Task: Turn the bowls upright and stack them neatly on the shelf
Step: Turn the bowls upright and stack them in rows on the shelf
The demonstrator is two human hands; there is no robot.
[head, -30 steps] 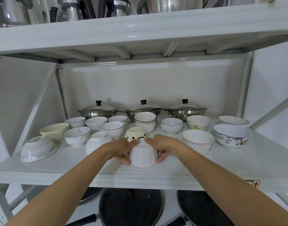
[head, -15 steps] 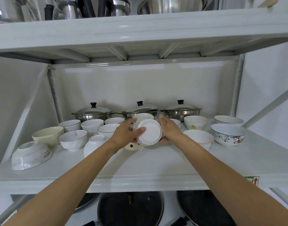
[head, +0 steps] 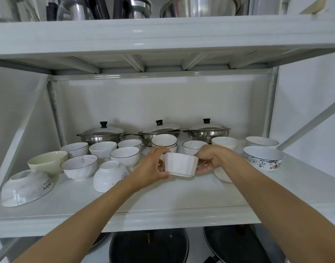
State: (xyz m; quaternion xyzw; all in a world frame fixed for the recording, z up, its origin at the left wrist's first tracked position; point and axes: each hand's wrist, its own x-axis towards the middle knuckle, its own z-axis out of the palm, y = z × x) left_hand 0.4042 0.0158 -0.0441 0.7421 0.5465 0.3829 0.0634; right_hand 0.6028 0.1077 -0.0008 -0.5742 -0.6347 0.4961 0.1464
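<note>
A small white ribbed bowl (head: 181, 164) is upright in the air above the middle of the white shelf (head: 163, 207). My left hand (head: 153, 166) grips its left side and my right hand (head: 208, 160) grips its right side. An upside-down white bowl (head: 109, 176) sits left of my hands. A larger overturned bowl with lettering (head: 26, 187) leans at the far left. Behind my hands stands a short stack of black-rimmed bowls (head: 163, 141). A bowl behind my left hand is mostly hidden.
Several upright bowls fill the shelf's left and back, with a cream bowl (head: 47, 162) and a flower-patterned bowl (head: 263, 158) at the sides. Three lidded steel pots (head: 206, 130) line the back wall. An upper shelf hangs close overhead. Dark pans lie below.
Both hands lifted the ribbed bowl off the shelf front, where it stood upside down, and rotated it. Its base faced me half a second ago; now it is upright.
</note>
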